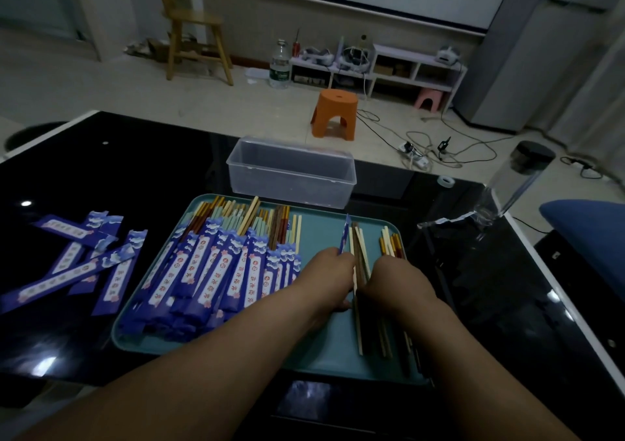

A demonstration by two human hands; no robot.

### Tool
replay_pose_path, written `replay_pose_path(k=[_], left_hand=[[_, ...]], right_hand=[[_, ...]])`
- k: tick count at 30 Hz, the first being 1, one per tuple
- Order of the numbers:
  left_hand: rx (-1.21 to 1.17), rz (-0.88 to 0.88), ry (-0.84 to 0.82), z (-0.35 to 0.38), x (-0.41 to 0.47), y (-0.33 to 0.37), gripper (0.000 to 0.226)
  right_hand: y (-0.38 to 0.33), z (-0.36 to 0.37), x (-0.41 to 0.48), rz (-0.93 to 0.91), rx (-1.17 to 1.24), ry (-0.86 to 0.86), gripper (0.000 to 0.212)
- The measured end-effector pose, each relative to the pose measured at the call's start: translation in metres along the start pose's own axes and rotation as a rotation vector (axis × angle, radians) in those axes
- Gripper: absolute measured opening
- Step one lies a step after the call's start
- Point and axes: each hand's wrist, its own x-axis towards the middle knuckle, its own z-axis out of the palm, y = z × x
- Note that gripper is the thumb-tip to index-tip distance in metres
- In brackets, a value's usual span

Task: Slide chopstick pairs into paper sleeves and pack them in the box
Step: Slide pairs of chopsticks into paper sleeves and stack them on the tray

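Observation:
On the teal tray (324, 231) my left hand (329, 271) holds a blue paper sleeve (345, 236) edge-on, its top sticking up past the fingers. My right hand (394, 276) grips a few chopsticks (360, 244), pale and dark ones, right beside the sleeve. Both hands meet at the tray's middle right. A heap of sleeved chopstick pairs (216, 268) fills the tray's left half. Loose chopsticks (392, 242) lie at the tray's right, partly hidden by my right hand. The clear plastic box (291, 171) stands open just behind the tray.
Empty blue sleeves (77, 261) lie scattered on the black glass table (118, 170) left of the tray. A clear bottle with a black cap (517, 177) stands at the table's right edge near a crumpled plastic wrapper (449, 220). A tape roll (445, 181) lies behind.

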Motion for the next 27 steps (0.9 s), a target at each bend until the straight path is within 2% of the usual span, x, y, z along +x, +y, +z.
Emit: replay_pose_path(k=[4, 8, 10, 13, 16, 21, 23, 25, 27], left_hand=[[-0.015, 0.002, 0.024, 0.002, 0.001, 0.004, 0.016], [-0.009, 0.014, 0.024, 0.006, 0.004, 0.006, 0.020], [0.005, 0.008, 0.015, 0.008, 0.005, 0.005, 0.022], [0.012, 0.039, 0.033, 0.010, 0.006, 0.004, 0.019], [0.034, 0.048, 0.049, 0.011, 0.006, 0.008, 0.019], [-0.093, 0.014, -0.119, 0.015, 0.010, 0.011, 0.014], [-0.126, 0.000, -0.118, 0.013, 0.008, 0.014, 0.012], [-0.053, 0.010, -0.081, 0.004, -0.004, 0.023, 0.016], [-0.012, 0.016, -0.129, -0.011, -0.017, 0.029, 0.025]], right_hand=[[0.000, -0.004, -0.002, -0.003, -0.004, -0.064, 0.031], [0.002, -0.010, -0.001, -0.018, 0.042, -0.083, 0.030], [0.006, -0.014, 0.000, -0.008, 0.094, -0.098, 0.023], [0.015, -0.026, 0.002, 0.015, 0.276, -0.110, 0.019], [0.022, -0.042, -0.003, 0.034, 0.470, -0.057, 0.012], [0.019, -0.045, -0.010, -0.005, 0.615, 0.128, 0.026], [0.017, -0.043, -0.012, -0.039, 0.646, 0.174, 0.024], [0.016, -0.042, -0.013, -0.068, 0.717, 0.197, 0.021], [0.015, -0.045, -0.013, -0.086, 0.822, 0.199, 0.021]])
